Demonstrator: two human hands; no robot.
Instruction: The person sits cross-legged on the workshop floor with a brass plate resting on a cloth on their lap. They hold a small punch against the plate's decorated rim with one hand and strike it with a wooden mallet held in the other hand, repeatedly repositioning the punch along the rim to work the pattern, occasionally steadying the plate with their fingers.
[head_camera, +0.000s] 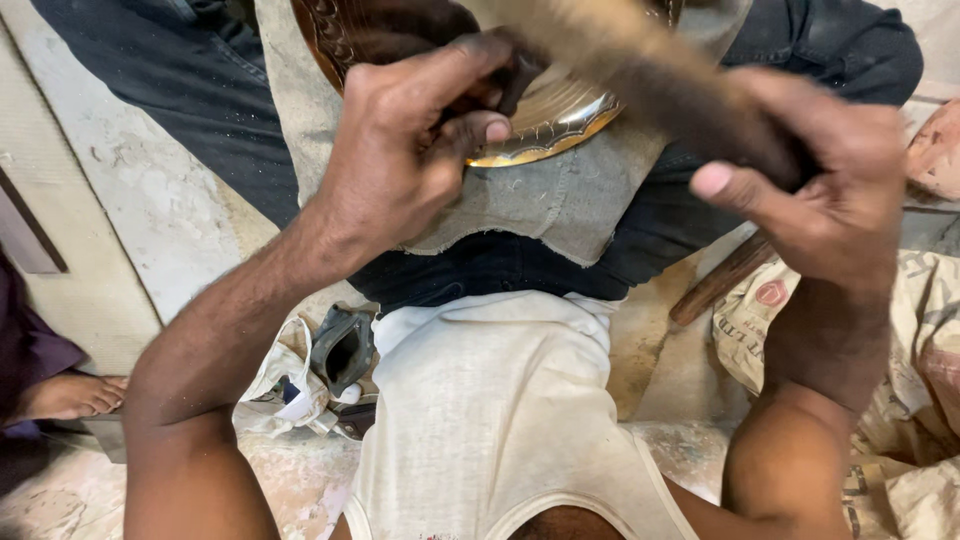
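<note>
The brass plate (545, 125) lay on a cloth (560, 200) over the lap. The left hand (400, 150) pinched a small tool against it; the right hand (820, 170) clenched a blurred mallet (640, 70). Light, square strikes seemed wise

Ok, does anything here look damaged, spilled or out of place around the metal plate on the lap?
Nothing looks damaged or spilled. The metal plate rests on a grey cloth over the lap, with the left hand pinching a small tool against it. The only odd thing is the wooden handle in the right hand, which is blurred.
</note>
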